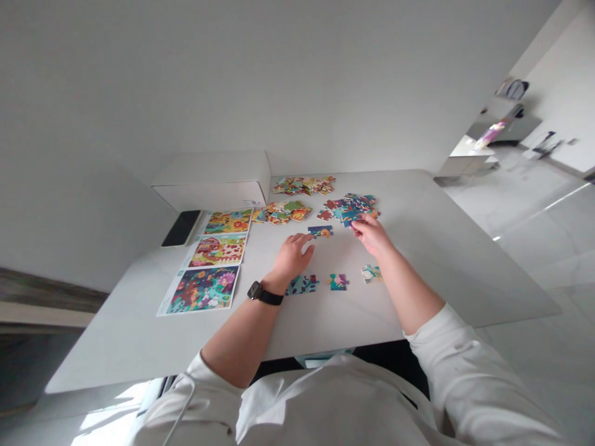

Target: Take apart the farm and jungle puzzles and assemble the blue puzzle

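Lying near two hands (292, 255) (370, 235), three puzzle piles (304, 185) (281, 213) (357, 203), three printed pictures (227, 221) (217, 249) (203, 289)

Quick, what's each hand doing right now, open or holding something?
Left hand: loosely open, fingertips at the dark-blue puzzle strip.
Right hand: closed, apparently pinching a blue puzzle piece beside the pile.

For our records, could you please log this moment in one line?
left hand: by dark-blue rectangular puzzle section | right hand: at blue-and-red puzzle-piece pile | left rear: white rectangular box
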`<state>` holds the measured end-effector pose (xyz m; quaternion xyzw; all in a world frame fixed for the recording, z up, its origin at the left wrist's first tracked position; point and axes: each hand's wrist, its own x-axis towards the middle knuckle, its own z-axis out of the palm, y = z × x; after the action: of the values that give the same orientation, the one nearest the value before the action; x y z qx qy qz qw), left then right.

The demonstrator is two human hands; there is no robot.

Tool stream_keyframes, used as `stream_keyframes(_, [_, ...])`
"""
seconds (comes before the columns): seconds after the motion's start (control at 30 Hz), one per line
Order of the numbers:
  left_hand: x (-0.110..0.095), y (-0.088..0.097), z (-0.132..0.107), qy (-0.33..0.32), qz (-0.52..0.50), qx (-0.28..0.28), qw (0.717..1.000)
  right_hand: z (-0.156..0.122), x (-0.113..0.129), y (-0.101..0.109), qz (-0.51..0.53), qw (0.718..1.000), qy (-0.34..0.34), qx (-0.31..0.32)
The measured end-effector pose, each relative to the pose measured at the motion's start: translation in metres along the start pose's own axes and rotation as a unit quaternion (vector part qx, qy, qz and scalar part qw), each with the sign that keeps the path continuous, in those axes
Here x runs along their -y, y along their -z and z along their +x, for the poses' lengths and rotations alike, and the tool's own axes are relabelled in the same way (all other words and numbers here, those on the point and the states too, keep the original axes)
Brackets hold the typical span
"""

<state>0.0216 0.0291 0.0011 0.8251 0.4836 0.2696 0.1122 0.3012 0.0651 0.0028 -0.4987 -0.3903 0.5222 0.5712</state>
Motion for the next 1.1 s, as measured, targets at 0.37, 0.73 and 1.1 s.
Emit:
stream_keyframes(0.37, [0.008, -0.007, 0.000, -0.041, 0.003, 0.034, 0.999, 0.014, -0.014, 0.019, -0.109, 0.991, 0.072, -0.003])
stream_keyframes(0.73, [0.003, -0.012, -0.004, -0.018, 0.060, 0.106, 0.992, 0.020, -0.002, 0.023, -0.529, 0.839, 0.121, 0.048])
stream_keyframes(1.1, [0.002, -0.011, -0.006, -0.027, 0.073, 0.105, 0.991, -0.014, 0.005, 0.000, -0.686, 0.703, 0.166, 0.092])
